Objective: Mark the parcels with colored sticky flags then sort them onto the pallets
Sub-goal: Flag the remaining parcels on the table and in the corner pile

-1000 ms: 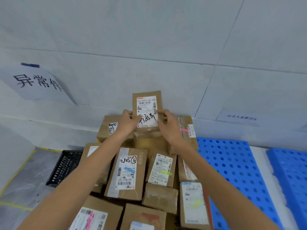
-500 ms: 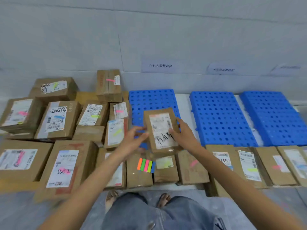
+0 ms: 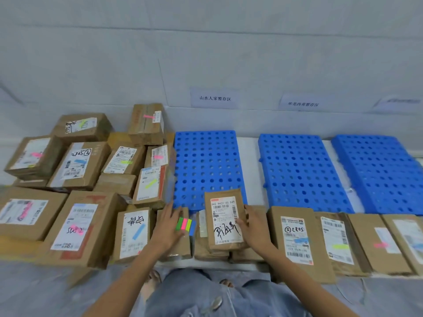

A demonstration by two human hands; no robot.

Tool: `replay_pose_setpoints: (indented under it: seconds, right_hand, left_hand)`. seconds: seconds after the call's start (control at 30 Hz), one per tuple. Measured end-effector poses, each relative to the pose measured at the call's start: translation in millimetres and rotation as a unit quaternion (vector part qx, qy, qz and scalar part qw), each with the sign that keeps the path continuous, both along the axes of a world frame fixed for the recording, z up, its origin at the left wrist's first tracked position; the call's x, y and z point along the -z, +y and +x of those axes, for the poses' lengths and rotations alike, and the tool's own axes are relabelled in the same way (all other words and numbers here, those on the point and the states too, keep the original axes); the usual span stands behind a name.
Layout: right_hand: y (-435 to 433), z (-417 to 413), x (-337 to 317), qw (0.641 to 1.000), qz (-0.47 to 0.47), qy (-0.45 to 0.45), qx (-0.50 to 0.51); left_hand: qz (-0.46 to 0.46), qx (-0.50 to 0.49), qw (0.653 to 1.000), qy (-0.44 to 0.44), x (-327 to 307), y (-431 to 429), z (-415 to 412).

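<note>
Flagging comes first, I judge: the small parcel (image 3: 223, 221) shows no coloured strip on its label yet. The right grip (image 3: 254, 227) clasps it by its 3 o'clock edge, thumb on the label and fingers behind. It is held label-up at 12 o'clock, over the front-row parcels (image 3: 295, 241), and its far edge overlaps the near rim of the left pallet (image 3: 207, 165). Whether it rests on the row I cannot tell. The left grip (image 3: 168, 227) is released, its fingers stretched flat against the 9 o'clock side of the sticky-flag pad (image 3: 186, 225). The pad lies on a front-row parcel just beside the held one.

To do it well, steady the pad, peel one strip by its free end and press it onto a bare patch of label, clear of barcode and handwriting. Choose the colour that matches the destination; the label text is too small to tell which.

Counts:
- One pad, with four colours showing: green, pink, yellow-green and blue.
- Three blue pallets, at 12, 1 and 2 o'clock: left, middle pallet (image 3: 299, 172) and right pallet (image 3: 380, 172).
- Three paper signs (image 3: 214, 98) on the wall above, the 2 o'clock one blurred.
- Eleven tops in the parcel pile (image 3: 79, 165) from 9 to 11 o'clock; more may hide beneath.
- At least four parcels in the row running toward 3 o'clock.
</note>
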State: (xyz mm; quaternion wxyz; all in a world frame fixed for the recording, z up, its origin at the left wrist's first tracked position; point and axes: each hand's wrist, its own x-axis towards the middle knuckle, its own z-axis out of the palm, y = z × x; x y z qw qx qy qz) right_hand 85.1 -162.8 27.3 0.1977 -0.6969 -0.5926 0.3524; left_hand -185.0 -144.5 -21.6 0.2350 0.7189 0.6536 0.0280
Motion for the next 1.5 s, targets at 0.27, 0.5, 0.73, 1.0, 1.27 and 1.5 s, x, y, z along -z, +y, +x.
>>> replay_pose_setpoints:
  seconds: [0.27,0.5,0.73,1.0,1.27,1.5]
  right_hand:
    - [0,-1,-3,1.0,-0.008,0.008,-0.007]
    - [-3,5,-25,0.999,-0.001,-0.02,-0.051]
    - [6,-11,-78,0.95,0.217,-0.045,-0.222]
    - [26,-20,-101,0.883,0.328,-0.155,-0.297]
    - [27,-12,-102,0.868,0.338,-0.146,-0.333]
    - [24,-6,-103,0.875,0.312,-0.129,-0.348]
  left_hand:
    - [0.042,-0.085,0.995,-0.034,-12,4,6]
    - [-0.002,-0.263,0.917,-0.299,-48,10,12]
    - [-0.077,-0.264,0.831,-0.483,-123,1,39]
    - [-0.059,-0.212,0.843,-0.491,-175,-15,56]
    - [-0.078,-0.187,0.861,-0.466,-170,-24,55]
    - [-0.079,-0.178,0.863,-0.467,-168,-26,59]
